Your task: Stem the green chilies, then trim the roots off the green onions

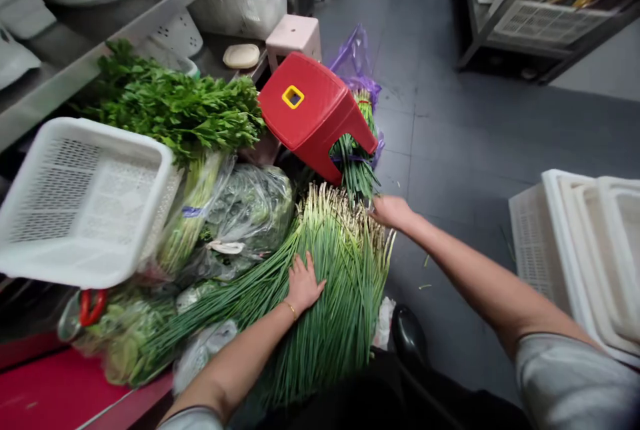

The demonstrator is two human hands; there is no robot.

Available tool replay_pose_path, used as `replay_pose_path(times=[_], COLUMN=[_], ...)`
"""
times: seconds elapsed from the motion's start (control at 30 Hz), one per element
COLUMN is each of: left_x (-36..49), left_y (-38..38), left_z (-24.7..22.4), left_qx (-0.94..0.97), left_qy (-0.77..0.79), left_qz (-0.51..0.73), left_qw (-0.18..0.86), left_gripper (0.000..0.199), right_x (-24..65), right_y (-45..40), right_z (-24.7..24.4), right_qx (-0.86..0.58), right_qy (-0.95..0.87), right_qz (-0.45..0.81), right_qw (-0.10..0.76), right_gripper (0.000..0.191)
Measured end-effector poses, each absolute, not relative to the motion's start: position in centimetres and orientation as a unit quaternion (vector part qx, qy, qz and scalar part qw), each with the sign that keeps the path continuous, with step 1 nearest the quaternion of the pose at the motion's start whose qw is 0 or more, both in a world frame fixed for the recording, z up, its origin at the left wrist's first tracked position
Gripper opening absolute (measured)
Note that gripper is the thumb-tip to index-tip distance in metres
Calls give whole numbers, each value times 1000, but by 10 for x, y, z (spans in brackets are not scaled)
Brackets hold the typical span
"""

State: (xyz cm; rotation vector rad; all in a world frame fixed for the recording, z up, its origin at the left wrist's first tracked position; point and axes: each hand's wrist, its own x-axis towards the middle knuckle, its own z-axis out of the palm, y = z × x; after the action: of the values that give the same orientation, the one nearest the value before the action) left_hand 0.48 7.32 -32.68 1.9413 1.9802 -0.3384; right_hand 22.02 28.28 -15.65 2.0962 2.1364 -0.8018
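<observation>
A wide heap of scallions (320, 283) lies in front of me, root ends pointing away and green leaves toward me. On top of its middle rests my left hand (303, 285), open and flat with fingers apart. At the far right edge of the heap is my right hand (393, 212), its fingers closed beside the root ends; what they pinch is hidden. Just beyond it, leafy tips of a tied green bundle (355, 167) show under a tilted red plastic stool (310, 113). A purple plastic bag (356, 57) lies around that bundle's far end.
Leafy celery (175, 103) and bagged greens (250, 207) lie to the left. A white basket (90, 197) tilts beside them, below a metal shelf (150, 17). Stacked white crates (543, 243) stand at right on dark floor tiles (450, 150). A pink stool (295, 37) is behind.
</observation>
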Motion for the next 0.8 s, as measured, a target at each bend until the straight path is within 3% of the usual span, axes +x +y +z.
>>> replay_pose_path(times=[0.1, 0.13, 0.2, 0.37, 0.53, 0.7, 0.8], left_x=[12, 13, 12, 0, -3, 0, -4], left_y=[76, 77, 80, 73, 70, 70, 75], left_z=[-323, -322, -321, -324, -329, -318, -319], left_qx=[677, 679, 686, 709, 728, 723, 716], left_qy=[703, 701, 693, 677, 664, 664, 666], left_qz=[-138, -140, -140, -115, -103, -121, -123], left_qw=[167, 168, 171, 160, 138, 149, 171], left_gripper=[96, 96, 98, 91, 88, 89, 92], right_x=[137, 105, 50, 6, 3, -5, -15], right_y=[352, 371, 400, 434, 447, 455, 468], right_z=[-93, -78, -63, -79, -96, -114, -127], right_qx=[455, 393, 341, 470, 497, 487, 501], right_qy=[874, 904, 932, 882, 867, 872, 863], right_qz=[-109, -64, -12, -8, 20, 52, 65], right_qw=[-130, -154, -124, 32, 30, -5, -22], right_gripper=[61, 64, 67, 68, 52, 69, 63])
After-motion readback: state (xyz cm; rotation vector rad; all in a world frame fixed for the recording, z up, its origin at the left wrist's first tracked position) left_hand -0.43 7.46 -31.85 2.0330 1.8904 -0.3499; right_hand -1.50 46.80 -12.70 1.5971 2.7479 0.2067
